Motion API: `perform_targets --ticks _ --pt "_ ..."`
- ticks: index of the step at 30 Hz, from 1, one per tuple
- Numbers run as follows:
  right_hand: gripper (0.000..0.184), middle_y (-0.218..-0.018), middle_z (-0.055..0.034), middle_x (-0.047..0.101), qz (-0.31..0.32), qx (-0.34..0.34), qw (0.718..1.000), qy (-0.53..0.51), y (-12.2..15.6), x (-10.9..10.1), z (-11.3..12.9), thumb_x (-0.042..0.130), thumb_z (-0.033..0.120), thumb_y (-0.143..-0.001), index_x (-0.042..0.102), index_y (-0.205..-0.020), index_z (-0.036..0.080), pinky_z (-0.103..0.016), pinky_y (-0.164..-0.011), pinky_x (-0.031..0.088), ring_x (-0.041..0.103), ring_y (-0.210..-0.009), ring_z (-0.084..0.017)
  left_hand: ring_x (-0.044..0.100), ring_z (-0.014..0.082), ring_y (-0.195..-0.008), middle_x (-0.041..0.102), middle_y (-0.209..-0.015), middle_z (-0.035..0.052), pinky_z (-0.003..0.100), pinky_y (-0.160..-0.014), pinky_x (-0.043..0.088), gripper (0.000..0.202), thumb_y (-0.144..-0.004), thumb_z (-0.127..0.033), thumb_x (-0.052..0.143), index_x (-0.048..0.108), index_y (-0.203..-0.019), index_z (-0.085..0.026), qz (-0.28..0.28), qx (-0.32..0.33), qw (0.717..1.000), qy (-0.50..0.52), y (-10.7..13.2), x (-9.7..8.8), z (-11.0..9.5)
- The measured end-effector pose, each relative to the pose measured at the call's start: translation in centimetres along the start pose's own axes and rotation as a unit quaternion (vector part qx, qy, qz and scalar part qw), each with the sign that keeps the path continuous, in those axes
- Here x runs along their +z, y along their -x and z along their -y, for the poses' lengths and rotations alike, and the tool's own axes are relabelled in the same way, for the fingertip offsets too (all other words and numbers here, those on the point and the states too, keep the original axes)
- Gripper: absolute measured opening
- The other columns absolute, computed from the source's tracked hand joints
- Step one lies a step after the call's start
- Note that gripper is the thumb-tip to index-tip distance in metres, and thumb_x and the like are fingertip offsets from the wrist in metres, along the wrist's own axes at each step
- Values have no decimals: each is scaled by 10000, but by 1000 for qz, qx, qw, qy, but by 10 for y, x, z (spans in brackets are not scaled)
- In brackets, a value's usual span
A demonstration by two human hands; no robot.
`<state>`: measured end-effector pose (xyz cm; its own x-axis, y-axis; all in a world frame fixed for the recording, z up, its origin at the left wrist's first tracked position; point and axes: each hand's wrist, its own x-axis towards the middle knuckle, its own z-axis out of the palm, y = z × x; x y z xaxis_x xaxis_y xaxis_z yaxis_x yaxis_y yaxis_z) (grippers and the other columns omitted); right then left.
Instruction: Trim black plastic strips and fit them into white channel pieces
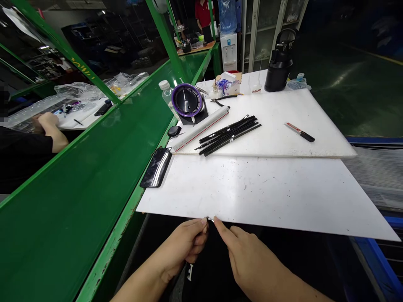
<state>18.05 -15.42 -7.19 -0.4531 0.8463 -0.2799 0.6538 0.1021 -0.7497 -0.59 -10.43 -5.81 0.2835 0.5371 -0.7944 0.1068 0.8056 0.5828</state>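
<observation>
At the white board's (252, 193) near edge, our left hand (185, 247) and right hand (248, 260) fingertips pinch a tiny metal piece (210, 219), which demands steadiness.

White letter "F" on black garment (210, 272), 6 o'clock. Yellow marks on green beam (82, 68), 10 o'clock, not readable.

Dim workshop. A long green conveyor belt (94, 167) inside a green metal frame (163, 29) runs along the left. Beside it lie white rectangular worktop boards (267, 188). The dark green glossy floor (346, 84) reflects overhead light. Farther back stand a white water dispenser (228, 50) and a pale glass-door cabinet (261, 29).
</observation>
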Motion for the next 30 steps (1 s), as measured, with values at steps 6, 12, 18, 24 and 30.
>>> perform_targets --ticks 6,12,18,24,30 --pt "614 -1146 -71 530 -242 -148 952 -111 10 -34 -26 298 97 -940 167 -1525 227 -321 -852 474 562 -919 -175 155 31 -425 320 -583 -64 158 -388 66 247 -842 -401 494 457 -739 -180 39 -11 993 109 17 3 -8" --pt "588 -1105 -73 544 -412 -167 893 70 -12 -75 -70 327 98 -935 274 -1505 232 -344 -804 489 547 -960 -201 224 17 -429 432 -716 -15 161 -390 100 265 -886 -371 455 582 -805 -153 72 36 988 134 37 15 -22" --pt "433 -1129 -122 529 -380 -147 896 177 -27 -70 -86 390 120 -919 552 -1320 127 -425 -860 482 515 -1032 -262 304 54 -482 432 -685 -19 185 -428 232 347 -890 -429 490 662 -1060 -180 -40 180 982 -50 41 33 -38" --pt "300 -1044 -84 557 -512 -233 823 75 -9 -77 -70 544 110 -918 633 -1194 189 -384 -816 494 567 -938 -224 576 196 -824 622 -972 45 314 -692 446 587 -934 -288 454 225 -1474 -259 -302 469 670 -490 34 49 -54" --pt "328 -1057 -6 625 -341 -177 896 -220 14 -80 -39 542 237 -970 560 -1285 327 -309 -815 551 626 -939 -189 598 185 -693 665 -954 35 292 -620 455 820 -909 -190 489 -84 -1493 -259 -220 515 616 -554 35 78 -58"
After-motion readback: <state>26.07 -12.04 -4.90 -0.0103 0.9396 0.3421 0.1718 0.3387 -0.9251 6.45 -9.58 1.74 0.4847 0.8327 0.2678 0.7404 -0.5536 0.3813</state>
